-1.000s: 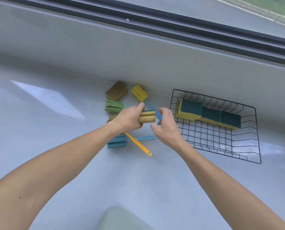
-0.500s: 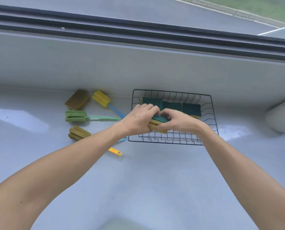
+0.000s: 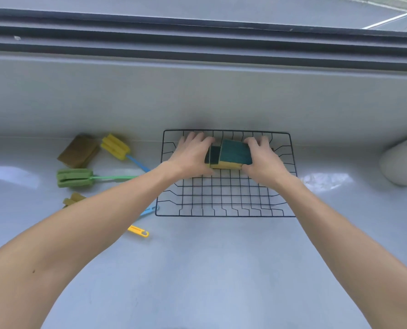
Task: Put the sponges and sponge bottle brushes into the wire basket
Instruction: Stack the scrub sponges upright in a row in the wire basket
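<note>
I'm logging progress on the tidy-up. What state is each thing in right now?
Wire basket: flat on the counter, partly filled.
Green-topped sponges: inside the basket at the far side, pressed between both hands.
Left hand: against the sponges' left end.
Right hand: against their right end.
Brown sponge: outside the basket.
Yellow bottle brush: lying outside.
Green bottle brush: lying outside.
White container: at the right edge.

No readable text, labels or numbers anywhere.
</note>
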